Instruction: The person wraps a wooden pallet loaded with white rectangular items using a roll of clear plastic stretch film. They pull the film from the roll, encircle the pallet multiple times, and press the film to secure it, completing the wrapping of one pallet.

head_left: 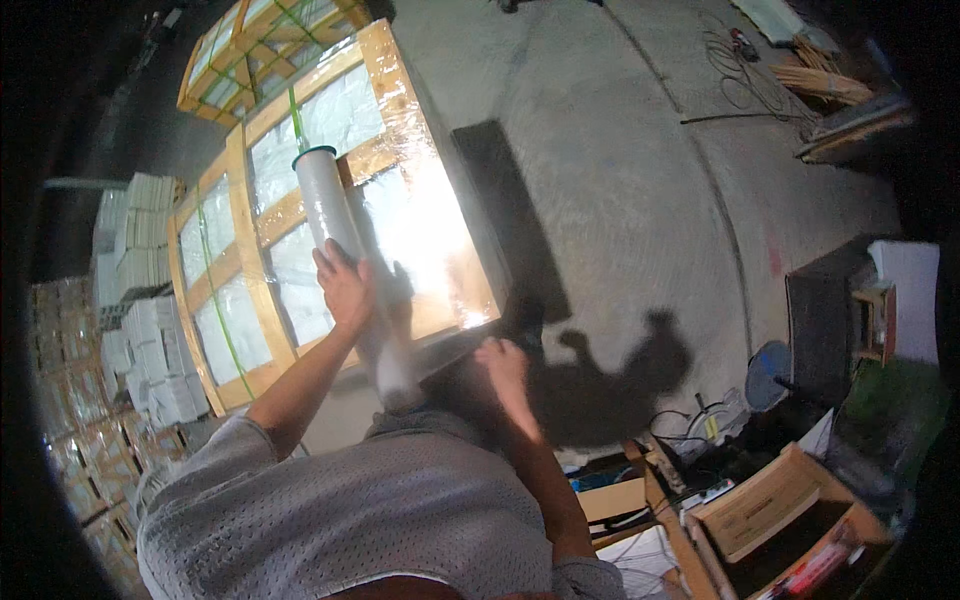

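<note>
A: How is the left hand (343,292) placed?
B: It is laid over the middle of the roll of clear film (325,205), with the fingers spread along its side and the thumb set on the right, and the roll is held there

A: And the roll's two ends?
B: The dark-rimmed end is pointed beyond the left hand; the other, blurred, is brought near the grey shirt (340,500), to the left of the right hand

A: What is held by the right hand (502,368)?
B: That cannot be told; its fingers are curled in, and it is kept apart from the roll's visible body

A: What is seen around them?
B: Beyond the left hand, a film-wrapped wooden crate (243,200) is crossed by green straps (296,115); an open cardboard box (760,510) is placed well to the right of the right hand
</note>
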`<state>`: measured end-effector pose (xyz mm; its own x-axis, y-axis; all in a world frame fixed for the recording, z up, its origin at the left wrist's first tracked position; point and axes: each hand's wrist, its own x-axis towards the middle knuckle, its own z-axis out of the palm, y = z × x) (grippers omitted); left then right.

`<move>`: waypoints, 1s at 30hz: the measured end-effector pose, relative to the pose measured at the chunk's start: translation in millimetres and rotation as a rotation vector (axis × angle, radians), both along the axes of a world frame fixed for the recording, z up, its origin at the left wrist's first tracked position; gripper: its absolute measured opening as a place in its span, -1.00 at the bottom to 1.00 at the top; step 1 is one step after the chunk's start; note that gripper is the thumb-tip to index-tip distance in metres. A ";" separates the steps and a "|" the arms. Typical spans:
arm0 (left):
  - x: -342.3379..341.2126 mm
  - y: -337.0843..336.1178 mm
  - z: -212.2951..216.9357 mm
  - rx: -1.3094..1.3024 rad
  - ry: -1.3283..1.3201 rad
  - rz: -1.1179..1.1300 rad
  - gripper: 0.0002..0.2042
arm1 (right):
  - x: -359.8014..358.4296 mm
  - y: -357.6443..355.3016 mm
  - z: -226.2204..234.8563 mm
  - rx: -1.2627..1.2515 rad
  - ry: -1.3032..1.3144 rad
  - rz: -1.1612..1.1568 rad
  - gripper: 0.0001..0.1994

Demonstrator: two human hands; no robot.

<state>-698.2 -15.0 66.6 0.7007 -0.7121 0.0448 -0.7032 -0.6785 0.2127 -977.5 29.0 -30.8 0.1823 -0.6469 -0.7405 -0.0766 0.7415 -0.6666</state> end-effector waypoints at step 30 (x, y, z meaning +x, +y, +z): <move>-35.9 -94.3 -1.3 -0.020 -0.168 0.665 -0.30 | 90.8 -247.7 -112.9 -0.135 0.461 1.041 -0.45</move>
